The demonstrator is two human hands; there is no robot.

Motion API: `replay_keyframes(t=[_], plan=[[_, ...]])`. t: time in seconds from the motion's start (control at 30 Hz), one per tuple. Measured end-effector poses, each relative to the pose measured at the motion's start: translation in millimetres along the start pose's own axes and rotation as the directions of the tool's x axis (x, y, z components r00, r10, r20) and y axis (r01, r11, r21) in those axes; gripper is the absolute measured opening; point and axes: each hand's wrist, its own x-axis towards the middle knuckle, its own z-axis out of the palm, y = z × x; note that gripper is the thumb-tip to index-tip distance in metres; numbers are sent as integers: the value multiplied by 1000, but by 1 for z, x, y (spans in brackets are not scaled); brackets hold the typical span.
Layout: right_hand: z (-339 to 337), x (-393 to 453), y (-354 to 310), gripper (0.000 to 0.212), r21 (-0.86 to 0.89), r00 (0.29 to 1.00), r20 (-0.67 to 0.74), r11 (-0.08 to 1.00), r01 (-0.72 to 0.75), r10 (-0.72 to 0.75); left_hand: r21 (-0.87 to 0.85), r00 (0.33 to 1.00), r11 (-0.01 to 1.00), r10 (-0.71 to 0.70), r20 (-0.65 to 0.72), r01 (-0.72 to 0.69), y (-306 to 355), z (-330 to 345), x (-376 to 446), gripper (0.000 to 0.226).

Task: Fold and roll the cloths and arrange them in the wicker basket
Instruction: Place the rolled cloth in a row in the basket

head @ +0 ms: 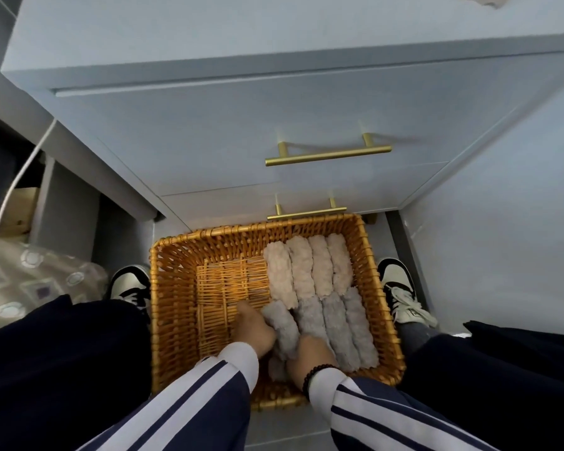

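Eight rolled cloths sit in the wicker basket (163, 320): four beige rolls (306, 268) along the far row, four grey ones nearer you, packed to the right so the left floor stays free. Your left hand (253, 330) and right hand (310, 351) clasp the leftmost grey roll (282, 327), apparently seating it beside its neighbours. Its long axis runs near-to-far, tilted slightly left at the far end.

Both my arms reaching down and forward, striped sleeves to the wrists, my left hand (254, 332) curled, fingers gripping the side of a grey rolled cloth (282, 330), my right hand (311, 353) pressed against its other side, beaded bracelet (313, 374) on my right wrist
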Motion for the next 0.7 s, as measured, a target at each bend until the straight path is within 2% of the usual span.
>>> replay_keyframes(t=[0.07,0.1,0.17,0.23,0.3,0.47,0.6,0.7], plan=[[1,3,3,30,-1,1000,-4,1000,0,0,-213,996,975,-77,-54,64,4,-1,2,38],[1,4,4,29,-5,1000,-11,1000,-1,1,-283,993,954,-112,-33,98,6,-3,3,28],[2,6,5,28,-28,1000,-14,1000,2,-2,-326,989,934,-135,54,145,9,-7,5,22],[2,6,6,29,-55,1000,-7,998,12,-13,-231,988,966,-85,127,113,10,-9,8,32],[2,7,6,31,-82,1000,-1,997,17,-17,-76,988,997,-3,152,15,12,-8,10,43],[3,9,10,32,-122,1000,5,993,-8,9,149,951,959,203,232,-241,21,3,13,54],[2,12,14,31,-120,999,42,993,-22,27,402,938,863,203,281,-307,28,14,13,66],[4,14,17,28,-115,999,30,993,-36,40,385,950,883,176,259,-268,35,18,16,60]])
